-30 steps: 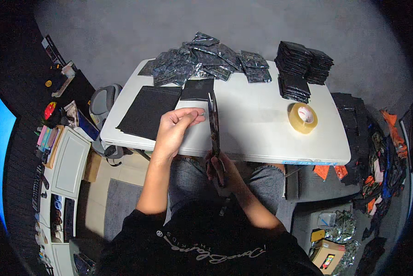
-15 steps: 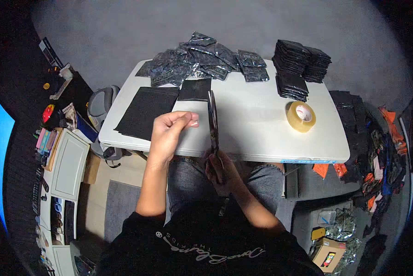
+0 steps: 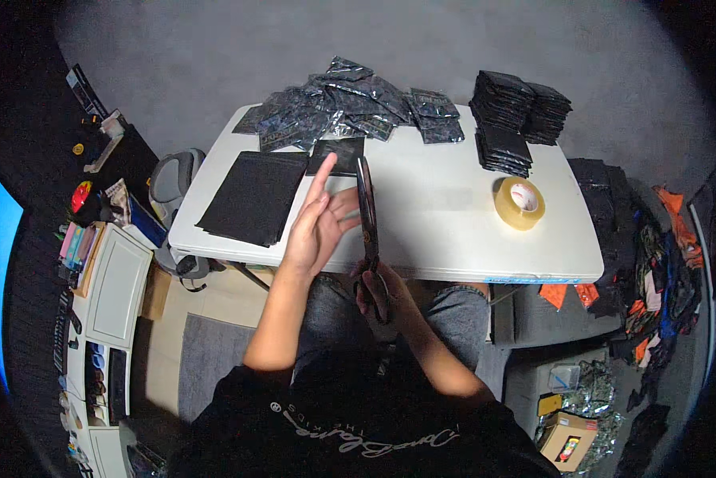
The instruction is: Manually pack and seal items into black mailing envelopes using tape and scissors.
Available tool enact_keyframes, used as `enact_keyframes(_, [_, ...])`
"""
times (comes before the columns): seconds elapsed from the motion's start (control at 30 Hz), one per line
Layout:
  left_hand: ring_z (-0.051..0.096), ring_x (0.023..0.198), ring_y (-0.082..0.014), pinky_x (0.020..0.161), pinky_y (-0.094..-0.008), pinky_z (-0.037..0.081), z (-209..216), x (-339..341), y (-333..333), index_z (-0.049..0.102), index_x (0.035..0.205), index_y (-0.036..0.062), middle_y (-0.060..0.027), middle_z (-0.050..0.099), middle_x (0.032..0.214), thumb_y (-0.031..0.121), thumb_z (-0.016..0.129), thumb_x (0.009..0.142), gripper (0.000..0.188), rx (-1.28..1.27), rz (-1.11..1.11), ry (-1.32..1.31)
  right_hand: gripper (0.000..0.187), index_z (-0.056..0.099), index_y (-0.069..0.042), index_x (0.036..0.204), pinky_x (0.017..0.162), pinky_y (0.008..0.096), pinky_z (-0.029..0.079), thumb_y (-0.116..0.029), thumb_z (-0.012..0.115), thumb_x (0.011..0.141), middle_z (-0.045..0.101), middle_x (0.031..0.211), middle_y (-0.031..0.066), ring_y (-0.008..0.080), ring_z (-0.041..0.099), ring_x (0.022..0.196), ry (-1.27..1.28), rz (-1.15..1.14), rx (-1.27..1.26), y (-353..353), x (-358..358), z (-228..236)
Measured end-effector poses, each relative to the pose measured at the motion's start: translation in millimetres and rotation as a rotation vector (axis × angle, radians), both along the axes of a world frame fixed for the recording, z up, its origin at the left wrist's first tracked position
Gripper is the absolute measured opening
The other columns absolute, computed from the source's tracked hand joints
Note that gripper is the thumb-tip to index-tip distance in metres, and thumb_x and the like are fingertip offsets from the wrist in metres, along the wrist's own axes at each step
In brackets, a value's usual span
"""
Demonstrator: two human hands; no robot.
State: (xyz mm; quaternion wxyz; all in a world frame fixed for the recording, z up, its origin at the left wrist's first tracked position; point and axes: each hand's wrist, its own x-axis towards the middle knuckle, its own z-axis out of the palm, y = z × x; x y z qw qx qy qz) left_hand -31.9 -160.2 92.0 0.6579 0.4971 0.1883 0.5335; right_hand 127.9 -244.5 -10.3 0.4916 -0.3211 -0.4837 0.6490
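Observation:
A pair of dark scissors is gripped in my right hand, its blades closed and pointing away from me over the near part of the white table. My left hand hovers just left of the blades, fingers spread and index finger stretched forward. Nothing shows in its grasp. Beyond that fingertip lies a small flat black packet. To the left of the hand is a stack of flat black sheets or bags.
Clear-wrapped dark packets are heaped along the far edge, with a few more beside them. Folded black bundles rise at the far right. A roll of clear tape stands near the right edge. Dark and orange cloths hang beyond.
My left hand has opened from a pinch, its fingers spreading and reaching forward. The small clear scrap at its fingertips no longer shows. The right hand keeps the scissors nearly still.

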Motion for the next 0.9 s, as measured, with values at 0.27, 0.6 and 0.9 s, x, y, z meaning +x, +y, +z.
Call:
enact_keyframes(0.27, [0.051,0.140,-0.0412,0.119,-0.0520,0.034,-8.7,11.7,-0.1,0.016,0.169,0.0229,-0.0283,0.049,0.154,0.049,0.045,0.102,0.078,-0.096,-0.159,-0.254,0.040,0.056,-0.006,0.130,0.078,0.0309,0.051,-0.041,0.053,0.111,0.063,0.094,0.0024,0.0134,0.061,0.083,-0.021,0.059,0.069,-5.2,7.2,-5.4])
enact_keyframes(0.6, [0.045,0.145,-0.0387,0.121,-0.0526,0.032,-11.7,8.0,3.0,0.014,0.170,0.0192,-0.0250,0.049,0.155,0.045,0.053,0.099,0.085,-0.011,-0.191,-0.145,0.055,0.049,-0.006,0.144,0.091,0.0313,0.046,-0.045,0.059,0.107,0.059,0.113,0.0020,0.0138,0.054,0.103,0.271,0.295,0.085,-6.1,11.5,7.2])
enact_keyframes(0.9, [0.055,0.137,-0.0384,0.114,-0.0508,0.040,6.6,15.0,7.7,0.014,0.168,0.0163,-0.0273,0.055,0.147,0.028,0.055,0.098,0.082,0.001,-0.194,-0.185,0.065,0.045,-0.007,0.149,0.088,0.0312,0.045,-0.050,0.061,0.104,0.058,0.114,0.0033,0.0141,0.051,0.098,0.095,0.319,0.276,-21.9,-2.1,9.1])
